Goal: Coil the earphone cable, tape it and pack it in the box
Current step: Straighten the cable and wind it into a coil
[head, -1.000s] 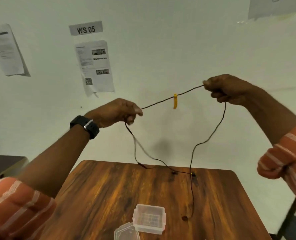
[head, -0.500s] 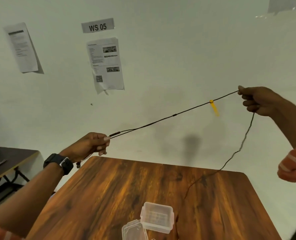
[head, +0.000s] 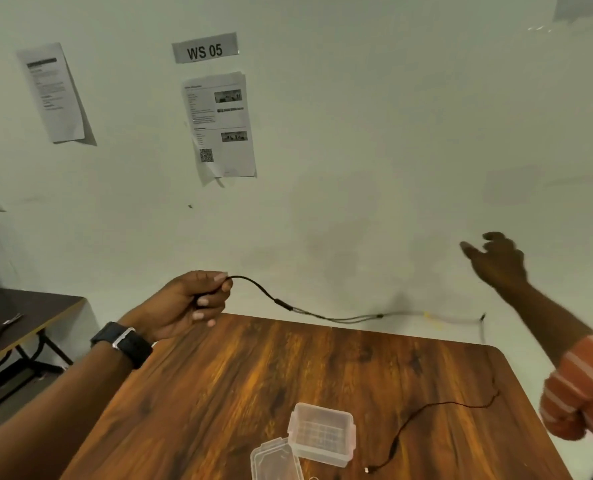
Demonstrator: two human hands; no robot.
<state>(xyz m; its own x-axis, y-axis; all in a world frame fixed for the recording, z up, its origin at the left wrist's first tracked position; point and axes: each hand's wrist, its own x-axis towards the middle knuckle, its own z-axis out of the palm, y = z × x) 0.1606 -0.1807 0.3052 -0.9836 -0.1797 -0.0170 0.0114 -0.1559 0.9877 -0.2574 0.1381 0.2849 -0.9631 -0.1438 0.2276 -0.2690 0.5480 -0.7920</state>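
My left hand (head: 194,301) is closed on one end of the black earphone cable (head: 281,303), held above the far left corner of the wooden table (head: 239,382). The cable sags rightward in the air, blurred, with a small yellow tag (head: 428,316) on it. Its other end lies loose on the table at the right (head: 437,407). My right hand (head: 496,259) is raised at the right with fingers spread, holding nothing. A clear plastic box (head: 321,434) stands near the table's front edge, its clear lid (head: 276,460) lying beside it.
A white wall with taped papers and a "WS 05" label (head: 205,48) stands right behind the table. A second dark table (head: 14,317) is at the left. The wooden table's right edge is close to my right sleeve.
My right hand has let go of the cable and opened. The taut cable has dropped slack, part of it landing on the table. My left hand still grips its end.
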